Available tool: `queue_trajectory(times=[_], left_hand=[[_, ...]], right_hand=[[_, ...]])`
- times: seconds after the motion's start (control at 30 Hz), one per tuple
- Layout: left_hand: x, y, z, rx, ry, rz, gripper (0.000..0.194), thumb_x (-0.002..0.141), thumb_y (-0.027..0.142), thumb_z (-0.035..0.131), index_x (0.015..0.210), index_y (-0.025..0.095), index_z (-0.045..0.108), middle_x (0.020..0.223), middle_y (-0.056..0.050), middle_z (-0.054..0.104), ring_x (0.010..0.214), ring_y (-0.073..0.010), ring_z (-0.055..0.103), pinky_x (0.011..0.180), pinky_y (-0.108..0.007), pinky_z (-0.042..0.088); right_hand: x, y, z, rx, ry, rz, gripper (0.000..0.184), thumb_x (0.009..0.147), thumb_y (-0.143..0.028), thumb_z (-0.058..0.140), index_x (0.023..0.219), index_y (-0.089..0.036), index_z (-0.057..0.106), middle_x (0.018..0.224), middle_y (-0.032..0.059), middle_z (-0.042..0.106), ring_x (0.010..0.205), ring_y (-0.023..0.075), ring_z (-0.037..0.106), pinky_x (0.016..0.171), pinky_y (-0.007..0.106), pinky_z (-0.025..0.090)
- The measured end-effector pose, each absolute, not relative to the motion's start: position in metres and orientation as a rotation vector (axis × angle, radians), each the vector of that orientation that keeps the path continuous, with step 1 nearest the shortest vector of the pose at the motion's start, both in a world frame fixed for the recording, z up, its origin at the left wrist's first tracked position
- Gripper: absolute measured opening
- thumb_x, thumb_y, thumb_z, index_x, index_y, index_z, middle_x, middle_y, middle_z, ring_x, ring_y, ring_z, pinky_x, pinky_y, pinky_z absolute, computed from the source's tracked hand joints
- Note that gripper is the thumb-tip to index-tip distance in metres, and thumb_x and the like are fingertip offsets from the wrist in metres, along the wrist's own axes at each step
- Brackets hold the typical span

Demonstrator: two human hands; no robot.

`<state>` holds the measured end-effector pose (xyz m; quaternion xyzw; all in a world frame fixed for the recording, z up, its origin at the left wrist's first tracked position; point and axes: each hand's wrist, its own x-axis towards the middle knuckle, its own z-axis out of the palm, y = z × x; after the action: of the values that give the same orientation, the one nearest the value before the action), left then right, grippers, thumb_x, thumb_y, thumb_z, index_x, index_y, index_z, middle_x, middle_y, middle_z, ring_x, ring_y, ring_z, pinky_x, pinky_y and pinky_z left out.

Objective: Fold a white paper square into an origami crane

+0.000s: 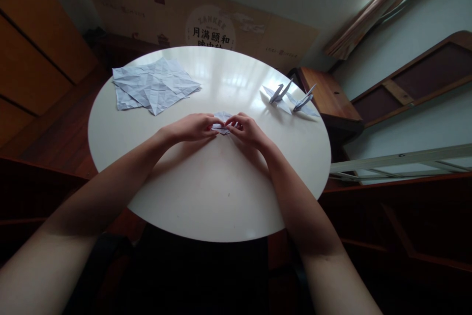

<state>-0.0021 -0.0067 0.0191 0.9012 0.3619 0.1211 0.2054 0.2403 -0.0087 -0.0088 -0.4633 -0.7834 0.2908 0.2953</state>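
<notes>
A small folded sheet of paper (223, 131) lies near the middle of the white table, its sides hidden under my fingers. My left hand (193, 127) comes in from the left, fingers closed on the paper's left part. From the right, my right hand (245, 128) pinches the paper close to its centre. The fingertips of both hands nearly meet over it. Creases show on the bit of paper between and behind the fingers.
Creased paper sheets (155, 84) lie overlapping at the table's back left. Two paper cranes, one nearer (276, 96) and one farther right (304, 103), stand at the back right. The oval white table (206, 197) has a wooden cabinet (328, 94) beyond its right edge.
</notes>
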Motion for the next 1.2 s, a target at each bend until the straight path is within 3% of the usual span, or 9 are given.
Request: queue_trajectory(times=[1.2], left_hand=[[-0.0012,-0.0072,0.0229,2.550,1.003,0.274,0.045,0.097,0.035,0.058,0.140,0.026,0.069,0.118,-0.008,0.073,0.091,-0.0205,0.068,0.081,-0.026,0.046]], right_hand=[[0.2374,-0.0113,-0.0030,-1.258,-2.074,0.751,0.012,0.089,-0.024,0.068,0.095,-0.018,0.077,0.091,0.0025,0.060,0.072,0.0113,0.055,0.075,0.029,0.052]])
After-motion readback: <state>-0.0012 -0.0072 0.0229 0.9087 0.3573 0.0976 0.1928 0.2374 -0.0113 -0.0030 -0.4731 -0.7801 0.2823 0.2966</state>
